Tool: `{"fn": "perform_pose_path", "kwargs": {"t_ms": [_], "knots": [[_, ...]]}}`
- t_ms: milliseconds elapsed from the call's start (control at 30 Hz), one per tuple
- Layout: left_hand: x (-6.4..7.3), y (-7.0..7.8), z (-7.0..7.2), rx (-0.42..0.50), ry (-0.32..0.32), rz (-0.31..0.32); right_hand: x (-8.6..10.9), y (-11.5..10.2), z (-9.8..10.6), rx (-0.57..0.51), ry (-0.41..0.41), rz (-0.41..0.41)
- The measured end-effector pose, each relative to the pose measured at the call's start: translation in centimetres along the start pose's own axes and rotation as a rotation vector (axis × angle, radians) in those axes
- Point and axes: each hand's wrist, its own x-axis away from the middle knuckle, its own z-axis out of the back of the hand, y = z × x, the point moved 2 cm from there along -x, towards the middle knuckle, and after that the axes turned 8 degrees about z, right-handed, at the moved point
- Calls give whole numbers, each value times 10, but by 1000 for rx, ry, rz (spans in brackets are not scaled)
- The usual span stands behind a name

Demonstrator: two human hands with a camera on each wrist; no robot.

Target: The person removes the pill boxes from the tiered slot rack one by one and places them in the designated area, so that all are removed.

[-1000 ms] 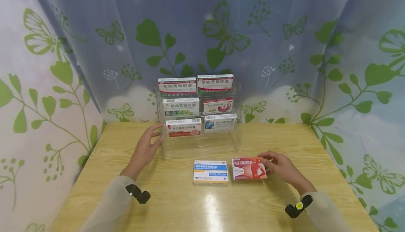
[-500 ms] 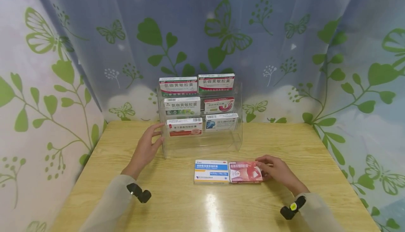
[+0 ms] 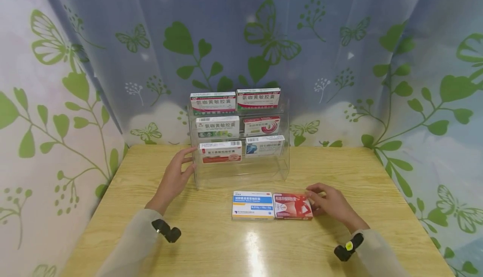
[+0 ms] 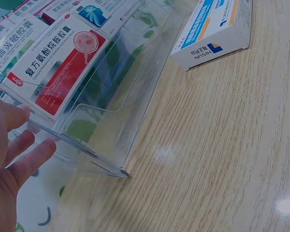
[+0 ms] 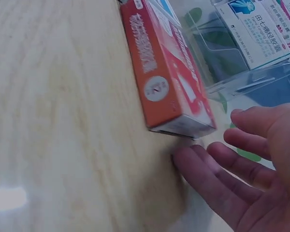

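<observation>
A clear acrylic tiered rack (image 3: pixel 241 176) stands on the table with several medicine boxes in its tiers. My left hand (image 3: pixel 174 179) rests with extended fingers at the rack's left side panel; fingertips (image 4: pixel 47 147) show right at that panel in the left wrist view. In front of the rack lie a blue-and-white medicine box (image 3: pixel 252 205) and, side by side at its right, a red medicine box (image 3: pixel 292 206). My right hand (image 3: pixel 332 203) is at the red box's right end, fingers loosely bent. In the right wrist view, a small gap separates those fingers (image 5: pixel 193 162) from the box's end.
The rack's upper tier bears two red-and-white boxes (image 3: pixel 213 103). Its middle tier has a green-and-white box (image 3: pixel 217 126) and a smaller red-and-white box (image 3: pixel 262 126). A patterned curtain (image 3: pixel 226 37) encloses the wooden table (image 3: pixel 211 243) at the back and sides.
My right hand has slid the red box left, up against the blue-and-white box, and its fingers have come slightly off the box. The left hand stays at the rack.
</observation>
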Motion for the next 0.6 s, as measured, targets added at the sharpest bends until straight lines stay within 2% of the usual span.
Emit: {"fn": "perform_pose_path", "kwargs": {"t_ms": [167, 333, 467, 600], "knots": [[0, 0, 0, 2, -2, 2, -14, -16, 14, 121, 79, 99], [1, 0, 1, 3, -1, 6, -36, -45, 22, 200, 155, 209], [2, -1, 1, 10, -3, 4, -56, -72, 24, 203, 194, 263], [1, -2, 0, 14, -4, 2, -75, -100, 23, 183, 199, 310]]}}
